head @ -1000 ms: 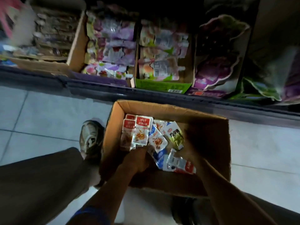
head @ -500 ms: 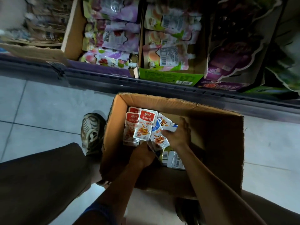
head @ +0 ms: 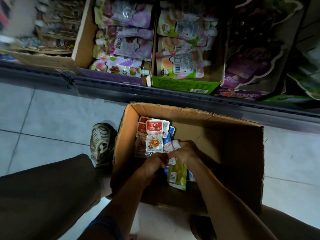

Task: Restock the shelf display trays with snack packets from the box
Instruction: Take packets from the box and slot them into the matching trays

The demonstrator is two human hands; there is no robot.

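An open cardboard box (head: 225, 129) stands on the floor below the shelf. Inside it, my left hand (head: 155, 164) grips the bottom of a fanned stack of red-and-white snack packets (head: 154, 135), held upright. My right hand (head: 186, 151) is closed on blue-and-white packets (head: 168, 144) pressed against that stack. A yellow-green packet (head: 177, 174) and other packets lie loose in the box under my hands. On the shelf above sit display trays: a purple tray (head: 110, 76) of pouches and a green tray (head: 181, 84) of pouches.
A brown cardboard tray (head: 43, 60) sits at the shelf's left, and purple grape-printed trays (head: 242, 94) at the right. The dark shelf edge (head: 103, 90) runs above the box. My shoe (head: 102, 141) rests left of the box on the tiled floor (head: 43, 118).
My right hand moved from the box's right side over to the stack in my left hand, bringing blue-and-white packets against it. The camera view shifted closer.
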